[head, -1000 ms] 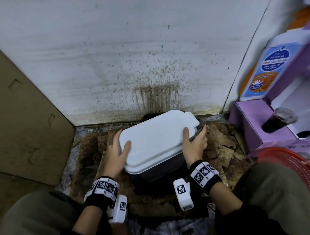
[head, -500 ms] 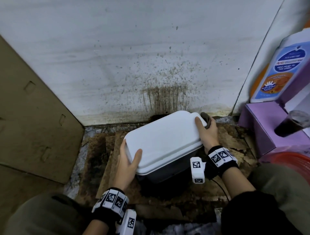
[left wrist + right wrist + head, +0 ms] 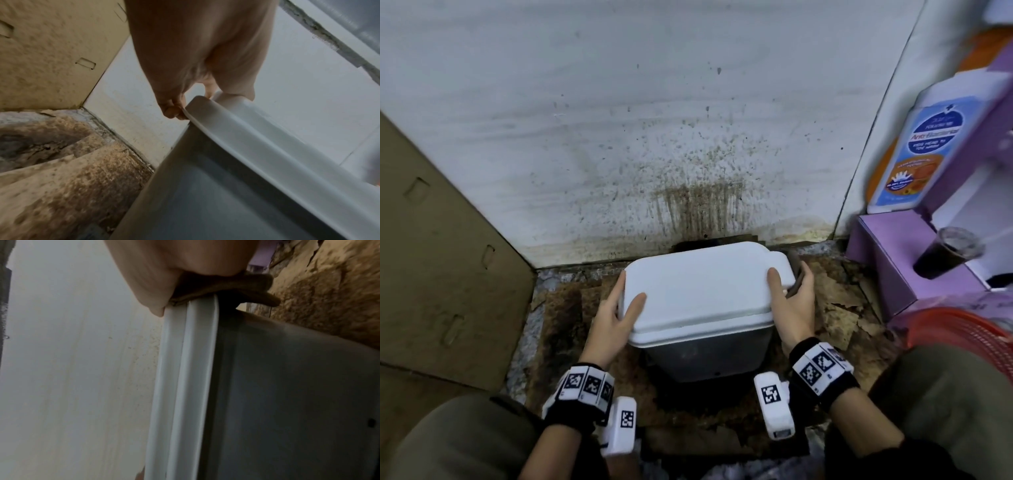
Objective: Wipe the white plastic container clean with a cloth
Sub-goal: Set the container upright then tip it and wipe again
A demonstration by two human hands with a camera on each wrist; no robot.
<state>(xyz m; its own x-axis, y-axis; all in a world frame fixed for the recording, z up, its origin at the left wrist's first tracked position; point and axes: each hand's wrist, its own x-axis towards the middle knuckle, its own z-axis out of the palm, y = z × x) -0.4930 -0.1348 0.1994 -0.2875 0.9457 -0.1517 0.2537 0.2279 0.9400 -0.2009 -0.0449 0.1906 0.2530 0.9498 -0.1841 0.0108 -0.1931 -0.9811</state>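
Your left hand (image 3: 613,318) grips the left edge of the white plastic container (image 3: 702,291), thumb on the lid and fingers curled under its rim. Your right hand (image 3: 792,305) clamps the right edge, pinching a dark cloth (image 3: 224,287) between fingers and rim. The container sits on stained, torn cardboard (image 3: 839,308) on the floor, close against the spattered white wall (image 3: 654,120).
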